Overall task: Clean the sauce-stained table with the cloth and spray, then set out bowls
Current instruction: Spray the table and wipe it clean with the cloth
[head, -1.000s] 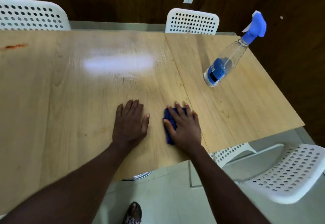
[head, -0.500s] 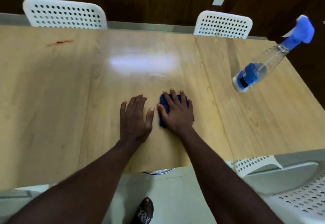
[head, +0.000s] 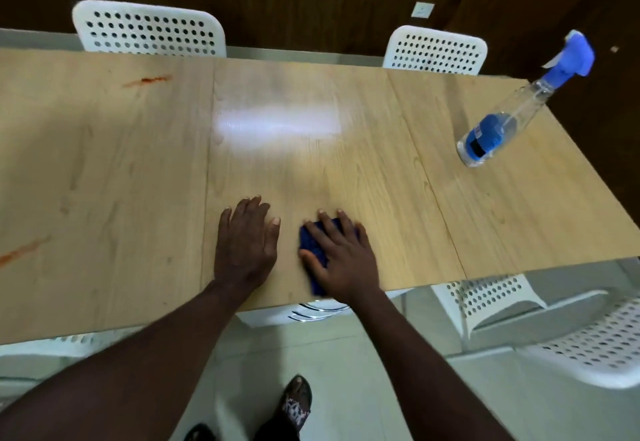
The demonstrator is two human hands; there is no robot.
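I see a light wood-grain table (head: 121, 180), stained on its left part: far sauce streak (head: 149, 80) nr the back edge, near sauce streak (head: 20, 253) at the frame's left edge. Dark blue cloth (head: 310, 241) lies flat nr the front edge, mostly under my right hand (head: 343, 260), fingers straight on it. Clear spray bottle (head: 498, 128), blue label & trigger head, stands upright far right, well apart from the cloth.
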